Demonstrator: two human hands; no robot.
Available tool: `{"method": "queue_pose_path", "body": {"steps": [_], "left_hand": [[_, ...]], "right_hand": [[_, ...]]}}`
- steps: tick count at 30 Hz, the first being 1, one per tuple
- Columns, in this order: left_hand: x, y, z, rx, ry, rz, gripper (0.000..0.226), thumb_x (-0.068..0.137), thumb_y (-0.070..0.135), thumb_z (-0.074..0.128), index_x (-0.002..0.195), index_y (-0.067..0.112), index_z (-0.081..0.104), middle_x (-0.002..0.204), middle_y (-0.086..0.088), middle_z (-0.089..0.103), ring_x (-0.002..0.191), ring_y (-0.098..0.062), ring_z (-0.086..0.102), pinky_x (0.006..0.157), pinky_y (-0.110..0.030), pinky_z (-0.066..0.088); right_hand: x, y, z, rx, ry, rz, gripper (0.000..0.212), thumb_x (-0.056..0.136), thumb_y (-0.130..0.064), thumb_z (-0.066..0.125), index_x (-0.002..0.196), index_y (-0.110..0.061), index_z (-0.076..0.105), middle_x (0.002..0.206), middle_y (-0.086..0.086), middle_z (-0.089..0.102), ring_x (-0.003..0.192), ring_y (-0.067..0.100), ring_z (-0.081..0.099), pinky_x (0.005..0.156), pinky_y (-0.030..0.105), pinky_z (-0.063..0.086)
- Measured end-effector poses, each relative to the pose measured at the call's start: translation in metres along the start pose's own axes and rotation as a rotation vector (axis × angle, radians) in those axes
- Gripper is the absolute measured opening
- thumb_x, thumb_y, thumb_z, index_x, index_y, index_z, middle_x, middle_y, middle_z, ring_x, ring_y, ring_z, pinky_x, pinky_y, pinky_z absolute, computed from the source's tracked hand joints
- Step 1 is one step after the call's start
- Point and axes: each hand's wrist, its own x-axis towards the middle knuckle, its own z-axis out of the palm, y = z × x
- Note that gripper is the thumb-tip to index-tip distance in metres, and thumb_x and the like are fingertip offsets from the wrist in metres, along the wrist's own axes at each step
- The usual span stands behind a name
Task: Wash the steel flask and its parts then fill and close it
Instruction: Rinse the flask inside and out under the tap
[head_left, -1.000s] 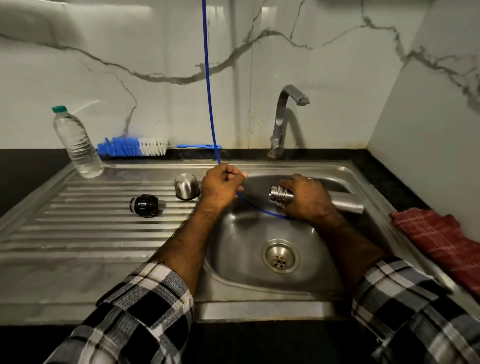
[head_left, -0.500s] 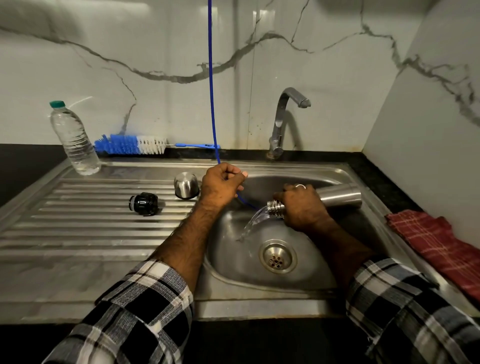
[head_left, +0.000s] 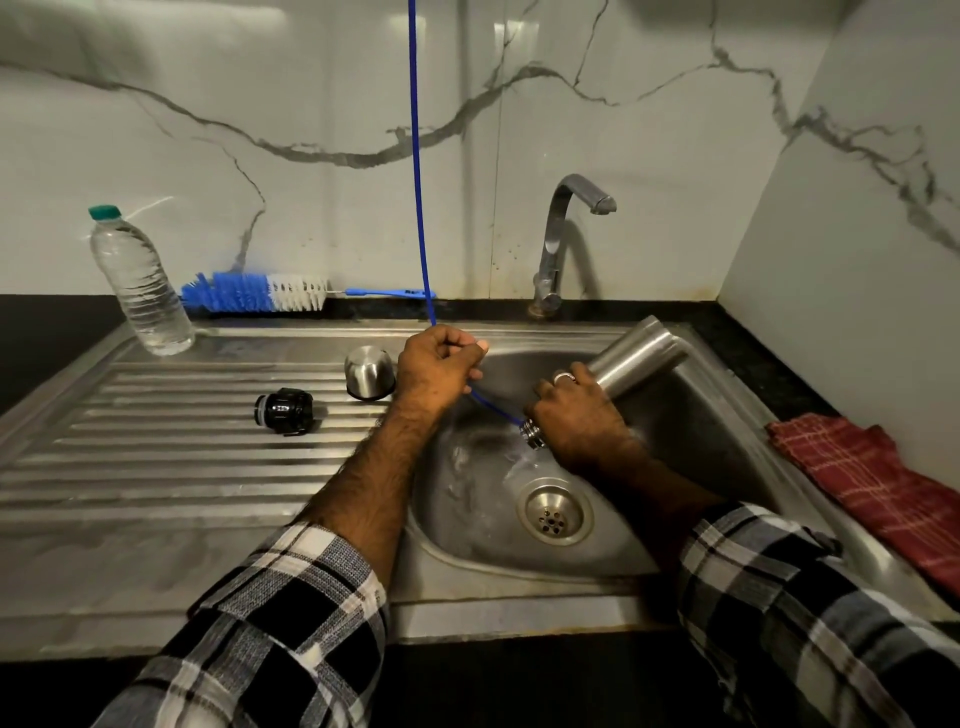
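The right hand (head_left: 576, 415) grips the tipped flask (head_left: 631, 358), the left hand (head_left: 436, 369) pinches the blue hose (head_left: 418, 182); wet steel could slip into the sink (head_left: 727, 457).

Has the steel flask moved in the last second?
Yes. The steel flask has tipped: its base has risen toward the tap and its mouth now points down at the drain, with the right hand gripping it.

Red cloth (head_left: 878, 488) right; water bottle (head_left: 139, 283), brush (head_left: 254, 292) left.
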Motion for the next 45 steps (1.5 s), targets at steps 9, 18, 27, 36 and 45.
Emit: {"method": "queue_pose_path", "body": {"steps": [9,18,27,36,45], "left_hand": [[0.000,-0.002,0.000,0.006,-0.002,-0.003,0.011,0.095,0.020,0.078,0.102,0.014,0.072,0.089,-0.005,0.080,0.071,-0.013,0.075,0.061,-0.028,0.059],[0.026,0.011,0.033,0.017,-0.035,0.026,0.012,0.094,0.013,0.080,0.099,0.010,0.070,0.087,-0.012,0.076,0.067,-0.021,0.073,0.054,-0.031,0.057],[0.092,0.052,0.107,0.113,-0.107,0.176,0.022,0.092,0.021,0.083,0.112,0.019,0.075,0.092,-0.003,0.076,0.077,-0.018,0.078,0.061,-0.028,0.064],[0.122,0.048,0.136,0.186,-0.042,0.182,0.011,0.092,0.023,0.083,0.100,0.017,0.080,0.095,0.006,0.078,0.082,-0.007,0.074,0.064,-0.016,0.061],[0.116,0.024,0.107,0.310,0.103,-0.062,0.016,0.098,0.023,0.074,0.085,0.014,0.074,0.073,-0.005,0.077,0.066,-0.021,0.077,0.068,-0.037,0.068]], "right_hand": [[0.005,0.005,-0.002,0.141,0.084,0.062,0.043,0.089,-0.038,0.071,0.132,-0.033,0.066,0.129,0.001,0.063,0.123,0.027,0.057,0.115,0.049,0.030],[-0.009,0.053,0.017,1.441,0.193,0.535,0.062,0.068,-0.022,0.098,0.122,-0.033,0.070,0.101,-0.015,0.074,0.094,0.000,0.067,0.085,0.023,0.054],[0.013,0.062,0.042,1.554,0.196,0.605,0.061,0.059,-0.026,0.102,0.114,-0.028,0.074,0.100,-0.009,0.078,0.094,0.009,0.073,0.086,0.030,0.058],[0.024,0.059,0.059,1.622,0.231,0.640,0.057,0.058,-0.032,0.100,0.109,-0.029,0.075,0.099,-0.009,0.080,0.093,0.009,0.076,0.088,0.044,0.064],[0.028,0.059,0.050,1.696,0.268,0.655,0.060,0.063,-0.024,0.099,0.116,-0.028,0.071,0.105,-0.008,0.077,0.098,0.012,0.072,0.094,0.045,0.061]]}}
